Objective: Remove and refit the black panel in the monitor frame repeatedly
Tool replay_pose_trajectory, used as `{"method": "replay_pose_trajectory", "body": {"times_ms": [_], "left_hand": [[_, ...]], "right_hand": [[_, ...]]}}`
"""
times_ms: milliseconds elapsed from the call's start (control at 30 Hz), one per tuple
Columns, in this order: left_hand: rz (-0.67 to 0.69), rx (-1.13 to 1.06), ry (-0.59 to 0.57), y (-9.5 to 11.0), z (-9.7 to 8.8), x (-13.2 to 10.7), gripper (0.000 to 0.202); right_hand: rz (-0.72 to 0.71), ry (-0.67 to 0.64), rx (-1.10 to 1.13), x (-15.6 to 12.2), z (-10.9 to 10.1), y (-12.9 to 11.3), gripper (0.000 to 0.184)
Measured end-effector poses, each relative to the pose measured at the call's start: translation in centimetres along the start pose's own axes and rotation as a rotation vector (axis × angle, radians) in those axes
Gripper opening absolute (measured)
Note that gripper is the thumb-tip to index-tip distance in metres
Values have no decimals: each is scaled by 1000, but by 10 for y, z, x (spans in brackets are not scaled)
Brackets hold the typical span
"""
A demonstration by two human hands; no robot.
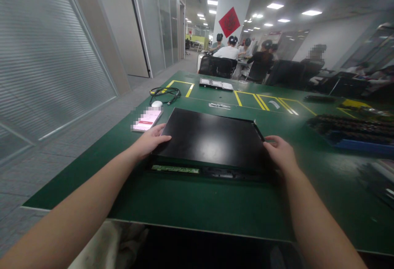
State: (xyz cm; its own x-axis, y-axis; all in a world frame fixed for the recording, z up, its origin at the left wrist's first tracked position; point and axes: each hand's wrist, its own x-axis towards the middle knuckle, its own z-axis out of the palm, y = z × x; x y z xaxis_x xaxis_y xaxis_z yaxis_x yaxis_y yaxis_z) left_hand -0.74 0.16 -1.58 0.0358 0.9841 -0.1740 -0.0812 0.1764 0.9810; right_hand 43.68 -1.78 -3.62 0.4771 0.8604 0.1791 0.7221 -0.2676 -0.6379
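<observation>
A black display panel (209, 137) lies face up before me, slightly raised at its near edge over a dark frame (234, 173). A strip of green circuit board (175, 169) shows along that near edge. My left hand (153, 139) grips the panel's left edge, thumb on top and fingers at the side. At the opposite edge, my right hand (280, 152) is closed on the panel near a raised black rim (259, 130). The undersides of the panel and the fingertips beneath it are hidden.
On the green table (197, 203), a phone (147, 119), a white mouse (156, 104) and a coiled black cable (166, 93) lie left. Small trays (216, 84) stand behind. A blue bin (363, 146) with dark parts sits right. Several people sit beyond.
</observation>
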Motion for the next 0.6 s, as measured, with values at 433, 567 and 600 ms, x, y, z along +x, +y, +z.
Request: {"method": "replay_pose_trajectory", "body": {"times_ms": [433,567,600], "left_hand": [[12,-5,-13,0,-1,1,58],[32,7,-41,-2,-2,3,57],[31,11,-44,-2,-2,3,57]], "right_hand": [[-45,-15,-78,-2,0,0,31],[-65,-7,-119,-2,1,1,31],[-69,-4,-125,-2,1,0,30]]}}
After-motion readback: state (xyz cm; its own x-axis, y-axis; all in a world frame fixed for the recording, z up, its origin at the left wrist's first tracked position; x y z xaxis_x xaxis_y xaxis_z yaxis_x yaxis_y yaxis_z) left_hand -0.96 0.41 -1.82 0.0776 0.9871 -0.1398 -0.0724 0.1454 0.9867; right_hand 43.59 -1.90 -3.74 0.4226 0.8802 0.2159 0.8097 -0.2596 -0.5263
